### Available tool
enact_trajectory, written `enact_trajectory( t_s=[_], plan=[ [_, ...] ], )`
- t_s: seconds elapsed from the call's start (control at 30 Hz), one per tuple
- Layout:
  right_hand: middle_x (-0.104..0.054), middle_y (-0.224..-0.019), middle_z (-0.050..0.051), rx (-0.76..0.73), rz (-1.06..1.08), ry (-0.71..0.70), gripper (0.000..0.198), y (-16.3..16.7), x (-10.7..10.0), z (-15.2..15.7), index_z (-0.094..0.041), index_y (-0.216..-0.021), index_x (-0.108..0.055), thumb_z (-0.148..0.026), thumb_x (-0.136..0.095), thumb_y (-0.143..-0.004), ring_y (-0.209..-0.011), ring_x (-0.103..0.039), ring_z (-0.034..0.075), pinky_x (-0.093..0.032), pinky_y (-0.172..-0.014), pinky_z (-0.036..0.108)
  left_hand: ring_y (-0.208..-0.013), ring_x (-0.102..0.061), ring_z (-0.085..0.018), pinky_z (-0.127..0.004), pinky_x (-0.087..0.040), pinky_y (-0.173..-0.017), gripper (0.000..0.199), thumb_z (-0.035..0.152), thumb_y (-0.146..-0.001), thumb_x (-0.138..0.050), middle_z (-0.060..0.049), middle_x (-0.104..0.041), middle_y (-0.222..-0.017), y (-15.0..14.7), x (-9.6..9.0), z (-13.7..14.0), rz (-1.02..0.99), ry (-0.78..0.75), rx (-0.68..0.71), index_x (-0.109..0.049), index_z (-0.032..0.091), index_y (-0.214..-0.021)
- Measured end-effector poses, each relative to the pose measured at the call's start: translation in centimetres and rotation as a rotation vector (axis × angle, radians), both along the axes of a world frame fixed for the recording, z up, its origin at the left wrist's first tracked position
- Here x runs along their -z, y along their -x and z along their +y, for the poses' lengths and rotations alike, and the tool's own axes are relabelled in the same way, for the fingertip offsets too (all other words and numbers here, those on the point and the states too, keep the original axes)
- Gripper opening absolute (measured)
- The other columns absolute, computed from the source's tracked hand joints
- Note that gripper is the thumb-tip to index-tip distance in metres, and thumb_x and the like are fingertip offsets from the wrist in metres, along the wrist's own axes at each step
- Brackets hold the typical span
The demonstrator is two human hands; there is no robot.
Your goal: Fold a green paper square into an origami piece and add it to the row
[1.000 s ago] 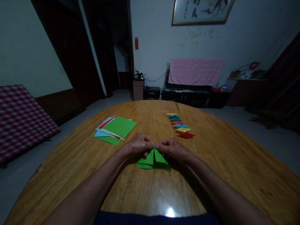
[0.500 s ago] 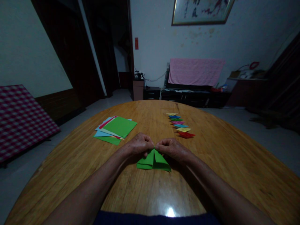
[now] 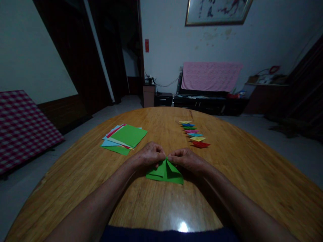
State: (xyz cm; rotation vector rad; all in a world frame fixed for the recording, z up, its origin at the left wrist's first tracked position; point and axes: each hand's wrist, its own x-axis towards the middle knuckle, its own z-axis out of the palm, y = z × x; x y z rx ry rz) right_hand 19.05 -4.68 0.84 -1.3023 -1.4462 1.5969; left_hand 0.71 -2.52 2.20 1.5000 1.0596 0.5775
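A partly folded sheet of green paper is held just above the near middle of the wooden table. My left hand pinches its upper edge from the left, thumb and fingers closed. From the other side my right hand grips the same edge, its fingertips almost meeting those of the left. Creased flaps of the paper spread below the fingers toward me. Parts of the sheet behind both hands are hidden.
On the left lies a loose stack of coloured paper squares, a green one on top. Several small folded paper boats stand in a row at the right, the red one nearest. Beyond the table is a cabinet with a pink cloth above it.
The lower part of the green paper has shifted slightly, and the gap between its two flaps now shows a continuous layer behind. Both hands keep nearly the same place and grip.
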Motion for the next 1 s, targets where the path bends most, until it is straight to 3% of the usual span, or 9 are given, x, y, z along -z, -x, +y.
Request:
enact_trajectory(
  t_s=[0.37, 0.53, 0.73, 1.0],
  plan=[
    [-0.048, -0.049, -0.005, -0.021, 0.052, 0.104, 0.031, -0.4, 0.4, -0.1, -0.017, -0.069, -0.061, -0.044, -0.074, -0.067, -0.039, -0.037, 0.005, -0.023, -0.039, 0.021, -0.037, -0.033, -0.006, -0.021, -0.019, -0.038, 0.01, 0.022, -0.068, -0.055, 0.004, -0.042, -0.045, 0.0, 0.1, 0.3, 0.067, -0.07, 0.058, -0.054, 0.015, -0.06],
    [-0.047, -0.049, -0.004, -0.074, -0.016, 0.041, 0.033, -0.5, 0.1, 0.1, -0.016, -0.067, -0.061, -0.047, -0.073, -0.067, -0.041, -0.038, 0.005, -0.024, -0.04, 0.021, -0.041, -0.036, -0.006, -0.02, -0.023, -0.04, 0.01, 0.024, -0.068, -0.058, 0.005, -0.043, -0.049, 0.1, -0.1, 0.6, 0.101, -0.132, 0.08, -0.058, 0.014, -0.065],
    [-0.046, -0.048, -0.005, -0.068, 0.002, 0.052, 0.035, -0.8, 0.6, 0.3, -0.015, -0.07, -0.062, -0.05, -0.071, -0.069, -0.04, -0.037, 0.006, -0.022, -0.039, 0.021, -0.046, -0.043, -0.008, -0.021, -0.029, -0.045, 0.018, 0.029, -0.066, -0.061, 0.001, -0.053, -0.054, 0.5, -1.1, 1.1, 0.138, -0.087, 0.125, -0.065, 0.012, -0.072],
    [-0.045, -0.048, -0.006, -0.062, 0.072, 0.116, 0.033, -1.0, 0.6, 0.0, -0.016, -0.072, -0.062, -0.048, -0.071, -0.071, -0.038, -0.034, 0.005, -0.019, -0.038, 0.022, -0.046, -0.04, -0.007, -0.021, -0.027, -0.045, 0.014, 0.027, -0.065, -0.06, 0.003, -0.049, -0.052, 0.9, -0.7, 1.1, 0.155, -0.066, 0.143, -0.062, 0.013, -0.067]
  ],
)
